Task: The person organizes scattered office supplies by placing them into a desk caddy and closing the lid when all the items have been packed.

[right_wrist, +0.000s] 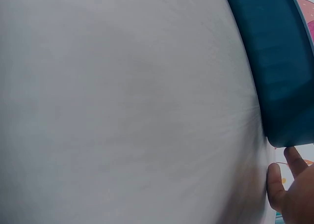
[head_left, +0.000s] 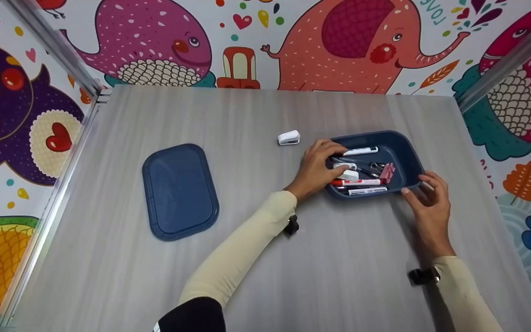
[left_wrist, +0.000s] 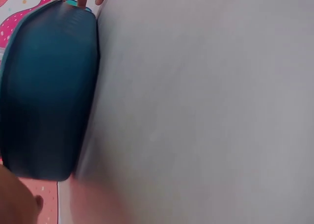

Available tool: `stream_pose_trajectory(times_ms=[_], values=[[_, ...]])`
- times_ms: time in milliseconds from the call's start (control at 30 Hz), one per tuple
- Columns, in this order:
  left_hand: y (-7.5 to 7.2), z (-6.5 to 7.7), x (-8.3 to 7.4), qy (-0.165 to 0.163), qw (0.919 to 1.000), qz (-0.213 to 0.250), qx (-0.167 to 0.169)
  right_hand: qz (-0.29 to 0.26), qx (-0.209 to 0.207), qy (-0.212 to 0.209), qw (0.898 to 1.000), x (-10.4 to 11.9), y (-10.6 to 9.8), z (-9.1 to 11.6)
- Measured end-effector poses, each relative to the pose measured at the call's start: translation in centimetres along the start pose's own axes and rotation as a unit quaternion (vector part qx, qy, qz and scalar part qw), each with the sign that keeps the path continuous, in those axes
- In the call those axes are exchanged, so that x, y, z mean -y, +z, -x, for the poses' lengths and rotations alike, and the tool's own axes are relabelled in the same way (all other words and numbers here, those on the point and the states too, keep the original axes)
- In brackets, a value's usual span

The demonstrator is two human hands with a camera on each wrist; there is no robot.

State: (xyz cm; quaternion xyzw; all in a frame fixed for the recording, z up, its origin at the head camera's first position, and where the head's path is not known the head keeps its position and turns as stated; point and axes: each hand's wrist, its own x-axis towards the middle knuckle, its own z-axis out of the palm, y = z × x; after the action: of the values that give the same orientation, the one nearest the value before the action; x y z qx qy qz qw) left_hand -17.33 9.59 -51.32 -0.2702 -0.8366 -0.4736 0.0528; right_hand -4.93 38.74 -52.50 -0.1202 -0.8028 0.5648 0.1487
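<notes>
At the back right of the table stands an open dark blue box point(head_left: 401, 157). Inside lie a red-and-white marker point(head_left: 360, 182), white pens point(head_left: 362, 151), a pink clip point(head_left: 387, 173), a small white item point(head_left: 349, 175) and some thin metal tools. My left hand point(head_left: 314, 168) reaches over the box's left rim, thumb and forefinger spread apart above the contents; its other fingers are mostly hidden. My right hand point(head_left: 433, 210) touches the box's right front corner with its fingertips, thumb apart from the fingers. In the right wrist view a finger point(right_wrist: 296, 160) meets the box's end wall.
A matching blue lid point(head_left: 181, 191) lies flat on the left of the table. Behind my left hand sits a small white stapler point(head_left: 288, 138). Walls with printed cartoon animals point(head_left: 353, 46) and metal posts point(head_left: 58, 50) border the wooden-look table point(head_left: 247, 115).
</notes>
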Motion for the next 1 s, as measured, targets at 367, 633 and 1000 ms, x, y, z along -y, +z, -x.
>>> stream_pose_trajectory(times_ms=[367,633,1000], values=[[-2.6,0.6,1.4,0.065,0.9922,0.093,-0.051,-0.006,-0.005,-0.012,1.0,-0.1,0.0,-0.1],[-4.3,1.7,2.2,0.04,0.9964,0.069,-0.029,-0.007,0.0,-0.006,1.0,-0.1,0.0,0.0],[-6.5,2.6,4.3,0.076,0.9939,0.045,-0.066,-0.001,0.001,0.002,1.0,0.1,0.1,0.2]])
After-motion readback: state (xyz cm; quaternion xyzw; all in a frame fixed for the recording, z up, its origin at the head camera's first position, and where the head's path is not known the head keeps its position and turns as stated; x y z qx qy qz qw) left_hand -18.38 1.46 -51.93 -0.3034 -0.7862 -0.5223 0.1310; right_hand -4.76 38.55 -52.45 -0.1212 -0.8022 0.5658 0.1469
